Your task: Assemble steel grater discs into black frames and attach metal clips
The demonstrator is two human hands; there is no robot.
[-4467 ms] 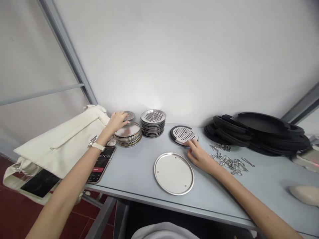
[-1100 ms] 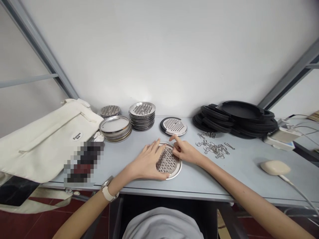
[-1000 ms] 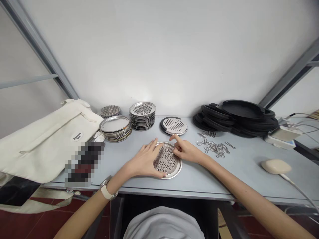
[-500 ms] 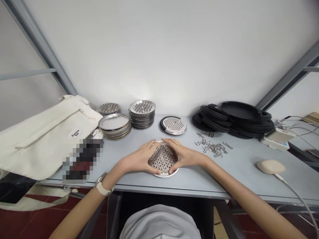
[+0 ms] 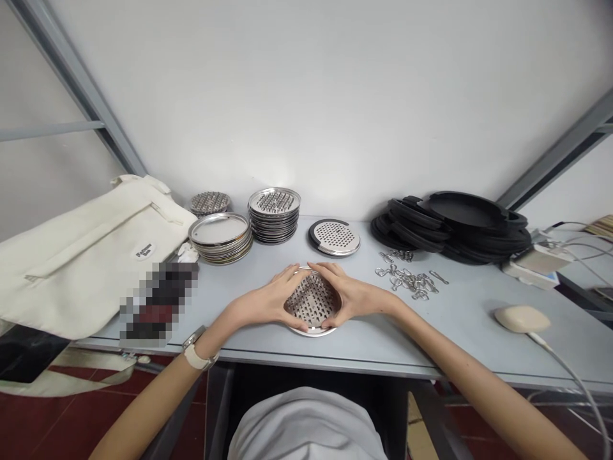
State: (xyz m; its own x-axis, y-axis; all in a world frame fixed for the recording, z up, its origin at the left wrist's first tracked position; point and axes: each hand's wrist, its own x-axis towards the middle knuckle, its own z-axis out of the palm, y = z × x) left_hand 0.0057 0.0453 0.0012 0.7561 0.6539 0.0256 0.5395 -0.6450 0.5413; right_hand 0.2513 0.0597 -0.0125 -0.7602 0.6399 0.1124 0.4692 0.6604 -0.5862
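The left hand (image 5: pixel 272 303) and right hand (image 5: pixel 353 298) curve around opposite sides of a round, toothed silver metal plate (image 5: pixel 313 301), gripping its rim as it lies near the front edge of the pale grey table (image 5: pixel 479 326), with a partly black-edged, perforated silver disc (image 5: pixel 336 237) beyond.

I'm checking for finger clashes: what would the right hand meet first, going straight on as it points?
The right hand would likely meet the left hand first, just across the grater disc both cup; the exact gap is unclear.
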